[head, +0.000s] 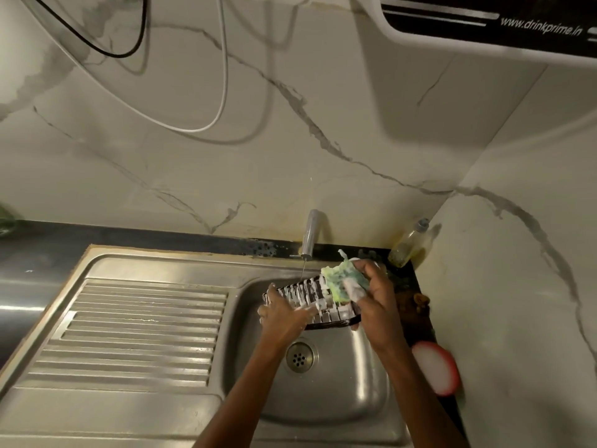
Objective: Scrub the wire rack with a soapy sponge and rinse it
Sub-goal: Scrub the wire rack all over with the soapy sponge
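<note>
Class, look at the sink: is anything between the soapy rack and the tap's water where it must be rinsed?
Nothing visible. The wire rack, held by the left hand, sits directly under the tap, whose thin stream already reaches it. The right hand presses the sponge off to its right.

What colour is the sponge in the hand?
The sponge, held in the right hand, is yellow-green with white soap foam. The head view shows it best.

I saw a steel sink (371,396) with its drain (299,356) at lower centre and a ribbed drainboard (135,331) to the left. A tap (310,234) stood at the back rim, thin stream running. An oil-like bottle (408,244) sat in the right corner. A pink-rimmed round dish (436,367) sat at lower right. Black (142,33) and white cables (223,76) hung upper left; an appliance (484,24) was at upper right.
</note>
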A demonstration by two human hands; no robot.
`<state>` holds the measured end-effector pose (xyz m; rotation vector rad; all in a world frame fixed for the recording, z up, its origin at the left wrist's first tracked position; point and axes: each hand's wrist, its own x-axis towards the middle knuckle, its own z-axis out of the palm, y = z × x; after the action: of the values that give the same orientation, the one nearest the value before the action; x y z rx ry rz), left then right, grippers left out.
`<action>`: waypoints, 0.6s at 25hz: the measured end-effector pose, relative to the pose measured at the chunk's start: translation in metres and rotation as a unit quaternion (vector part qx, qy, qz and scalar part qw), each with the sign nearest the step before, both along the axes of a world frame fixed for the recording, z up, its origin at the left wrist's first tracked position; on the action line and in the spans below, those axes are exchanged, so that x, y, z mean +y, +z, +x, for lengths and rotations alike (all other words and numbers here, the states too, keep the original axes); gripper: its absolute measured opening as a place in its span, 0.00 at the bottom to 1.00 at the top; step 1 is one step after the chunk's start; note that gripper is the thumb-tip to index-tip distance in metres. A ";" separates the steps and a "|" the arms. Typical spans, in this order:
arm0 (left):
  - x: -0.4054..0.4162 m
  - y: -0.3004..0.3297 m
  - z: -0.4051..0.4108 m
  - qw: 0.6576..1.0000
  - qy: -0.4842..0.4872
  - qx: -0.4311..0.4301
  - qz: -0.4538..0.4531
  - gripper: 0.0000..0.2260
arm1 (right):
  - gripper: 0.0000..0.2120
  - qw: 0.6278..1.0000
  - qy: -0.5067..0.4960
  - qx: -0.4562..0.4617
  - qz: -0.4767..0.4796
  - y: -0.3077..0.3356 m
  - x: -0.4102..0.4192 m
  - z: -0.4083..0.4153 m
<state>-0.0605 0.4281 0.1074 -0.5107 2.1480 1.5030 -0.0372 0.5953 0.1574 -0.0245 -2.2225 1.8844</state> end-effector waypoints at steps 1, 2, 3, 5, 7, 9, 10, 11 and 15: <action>0.002 0.002 0.000 1.000 0.011 0.001 -0.003 0.53 | 0.19 1.000 0.020 0.000 -0.001 0.007 -0.002 -0.002; 0.004 0.004 0.000 1.000 0.019 0.005 -0.009 0.50 | 0.18 0.999 0.036 -0.010 -0.007 0.013 -0.002 -0.004; 0.005 0.006 0.000 0.999 0.029 0.010 -0.020 0.46 | 0.17 0.999 0.046 -0.025 -0.017 0.019 -0.001 -0.007; 0.006 0.005 -0.001 0.998 0.045 0.003 -0.041 0.40 | 0.13 0.998 0.028 -0.057 -0.005 0.023 0.004 -0.008; 0.009 0.005 -0.002 0.998 0.047 -0.004 -0.048 0.39 | 0.12 0.990 -0.060 -0.069 0.112 0.022 0.013 -0.009; 0.010 0.001 0.001 0.997 0.044 -0.005 -0.062 0.39 | 0.12 0.958 -0.149 -0.054 0.241 0.019 0.022 -0.008; 0.011 0.000 0.003 0.996 0.044 -0.005 -0.072 0.39 | 0.12 0.953 -0.169 -0.054 0.247 0.017 0.021 -0.007; 0.012 -0.001 0.005 0.996 0.045 -0.003 -0.083 0.39 | 0.11 0.956 -0.174 -0.062 0.230 0.017 0.012 -0.006; 0.017 -0.001 0.006 0.992 0.038 0.013 -0.118 0.41 | 0.12 0.945 -0.154 -0.029 0.288 0.006 -0.031 0.012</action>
<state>-0.0546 0.4451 0.1065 -0.6630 2.3651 1.3052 -0.0255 0.5641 0.1634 -0.3113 -2.5430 1.0434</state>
